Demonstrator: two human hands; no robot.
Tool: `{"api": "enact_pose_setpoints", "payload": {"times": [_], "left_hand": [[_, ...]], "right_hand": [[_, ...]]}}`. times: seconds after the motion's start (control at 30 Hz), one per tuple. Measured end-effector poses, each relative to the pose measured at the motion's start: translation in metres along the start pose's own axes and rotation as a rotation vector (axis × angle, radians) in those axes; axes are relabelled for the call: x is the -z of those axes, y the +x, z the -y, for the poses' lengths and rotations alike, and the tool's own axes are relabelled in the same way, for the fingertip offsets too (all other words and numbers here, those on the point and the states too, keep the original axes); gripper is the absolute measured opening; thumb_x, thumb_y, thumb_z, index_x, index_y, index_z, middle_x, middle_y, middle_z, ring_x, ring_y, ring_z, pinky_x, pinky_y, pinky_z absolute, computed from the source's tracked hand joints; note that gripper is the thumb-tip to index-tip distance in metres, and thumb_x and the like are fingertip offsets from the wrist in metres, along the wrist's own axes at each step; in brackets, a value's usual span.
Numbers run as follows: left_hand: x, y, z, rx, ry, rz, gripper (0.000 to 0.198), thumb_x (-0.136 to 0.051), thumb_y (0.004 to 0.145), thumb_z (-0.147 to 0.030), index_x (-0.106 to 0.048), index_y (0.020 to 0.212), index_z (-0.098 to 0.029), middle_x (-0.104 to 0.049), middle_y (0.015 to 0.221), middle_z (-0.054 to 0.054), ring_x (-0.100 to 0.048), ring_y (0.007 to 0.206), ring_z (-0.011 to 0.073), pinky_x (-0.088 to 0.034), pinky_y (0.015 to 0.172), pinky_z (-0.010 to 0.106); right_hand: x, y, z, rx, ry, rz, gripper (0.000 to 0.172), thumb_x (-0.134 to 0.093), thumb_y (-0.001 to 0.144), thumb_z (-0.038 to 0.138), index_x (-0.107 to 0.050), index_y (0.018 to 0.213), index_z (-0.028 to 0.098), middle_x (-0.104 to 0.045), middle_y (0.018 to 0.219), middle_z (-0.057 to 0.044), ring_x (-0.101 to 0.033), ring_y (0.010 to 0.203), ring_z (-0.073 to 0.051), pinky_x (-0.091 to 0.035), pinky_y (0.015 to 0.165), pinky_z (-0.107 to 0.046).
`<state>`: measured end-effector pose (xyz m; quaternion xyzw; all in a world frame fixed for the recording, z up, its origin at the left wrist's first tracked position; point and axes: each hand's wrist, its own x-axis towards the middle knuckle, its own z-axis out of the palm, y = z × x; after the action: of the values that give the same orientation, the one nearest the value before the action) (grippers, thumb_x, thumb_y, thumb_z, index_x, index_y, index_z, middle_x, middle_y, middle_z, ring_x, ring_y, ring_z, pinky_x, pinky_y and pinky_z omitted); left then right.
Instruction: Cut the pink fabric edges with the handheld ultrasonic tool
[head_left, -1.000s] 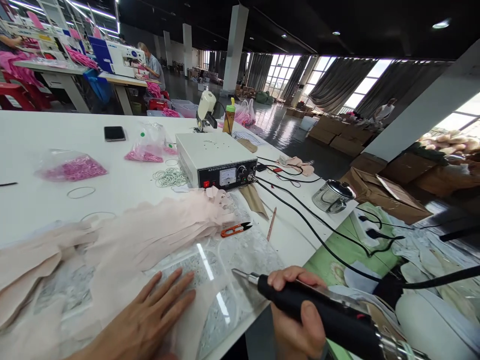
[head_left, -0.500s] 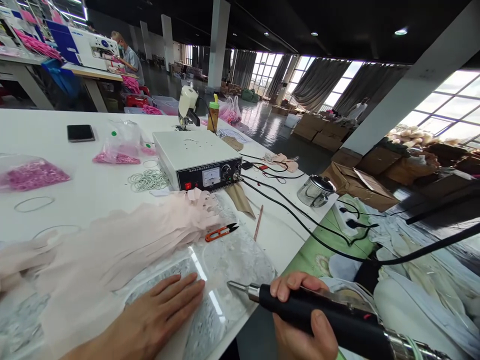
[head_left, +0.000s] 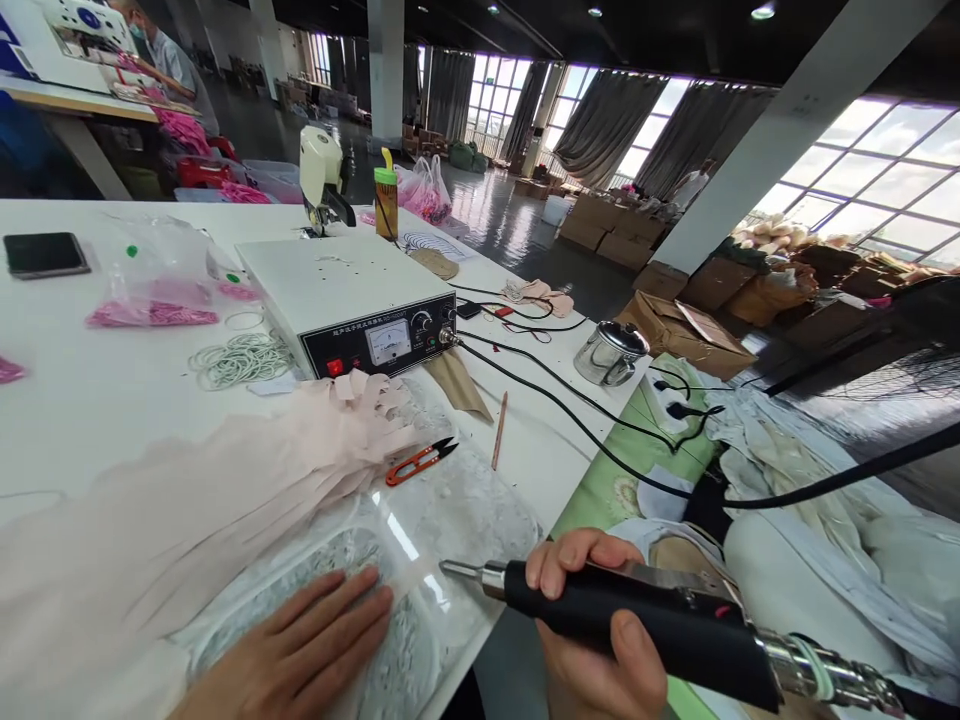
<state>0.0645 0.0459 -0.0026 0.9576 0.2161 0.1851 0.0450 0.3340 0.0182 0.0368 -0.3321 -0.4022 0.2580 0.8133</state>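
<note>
My left hand (head_left: 300, 650) lies flat with fingers spread on sheer pale pink fabric (head_left: 187, 500) over a glass plate (head_left: 457, 520) at the white table's near edge. My right hand (head_left: 592, 650) grips a black handheld ultrasonic tool (head_left: 637, 620); its metal tip points left, just above the plate's right edge and close to my left fingertips. A black cable (head_left: 570, 420) runs from the tool to a white control box (head_left: 352, 300) with a dial and red buttons.
Orange thread snips (head_left: 416, 462) and a pencil (head_left: 499, 445) lie beyond the plate. White rings (head_left: 236, 360), bags of pink rings (head_left: 154, 290), a phone (head_left: 45, 253) and a metal pot (head_left: 609, 352) sit on the table. Cardboard boxes and cloth piles stand at right; a person sews at far left.
The view has swung right and down, so everything shifts left in frame. My left hand slid slightly toward me on the fabric; my right hand keeps the tool near the plate.
</note>
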Motion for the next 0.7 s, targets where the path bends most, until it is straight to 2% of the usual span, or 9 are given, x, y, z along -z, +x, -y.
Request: {"api": "enact_pose_setpoints", "payload": {"times": [0.17, 0.33, 0.53, 0.7], "left_hand": [[0.008, 0.002, 0.003, -0.081, -0.013, 0.057, 0.062, -0.036, 0.095, -0.009, -0.034, 0.155, -0.024, -0.057, 0.145, 0.000, -0.048, 0.138, 0.0168, -0.032, 0.118, 0.035], [0.005, 0.000, 0.001, -0.005, 0.020, 0.011, 0.065, -0.029, 0.093, -0.006, -0.034, 0.154, -0.024, -0.056, 0.146, -0.003, -0.041, 0.143, 0.0145, -0.025, 0.122, 0.036], [0.015, 0.007, 0.008, -0.190, 0.094, 0.081, 0.060, -0.041, 0.091, -0.010, -0.042, 0.150, -0.018, -0.056, 0.146, 0.001, -0.041, 0.143, 0.0160, -0.028, 0.119, 0.033], [0.007, 0.001, -0.002, -0.011, 0.053, 0.032, 0.065, -0.032, 0.090, -0.004, -0.039, 0.152, -0.026, -0.054, 0.148, -0.004, -0.039, 0.144, 0.0134, -0.027, 0.121, 0.035]], "right_hand": [[-0.004, 0.002, 0.002, -0.009, -0.024, -0.039, 0.022, -0.047, 0.083, 0.041, -0.058, 0.093, 0.025, -0.048, 0.076, 0.001, -0.048, 0.048, -0.013, -0.038, 0.045, -0.031], [-0.007, 0.001, 0.003, -0.019, -0.034, -0.048, 0.022, -0.047, 0.083, 0.041, -0.059, 0.093, 0.025, -0.049, 0.075, 0.001, -0.049, 0.049, -0.013, -0.040, 0.046, -0.031], [-0.008, 0.003, 0.006, 0.005, -0.023, -0.030, 0.022, -0.047, 0.082, 0.040, -0.058, 0.093, 0.024, -0.048, 0.075, 0.001, -0.047, 0.048, -0.012, -0.038, 0.045, -0.031], [-0.012, 0.003, 0.007, 0.030, -0.042, 0.022, 0.022, -0.046, 0.085, 0.042, -0.056, 0.093, 0.025, -0.047, 0.073, 0.002, -0.046, 0.047, -0.012, -0.036, 0.042, -0.029]]}}
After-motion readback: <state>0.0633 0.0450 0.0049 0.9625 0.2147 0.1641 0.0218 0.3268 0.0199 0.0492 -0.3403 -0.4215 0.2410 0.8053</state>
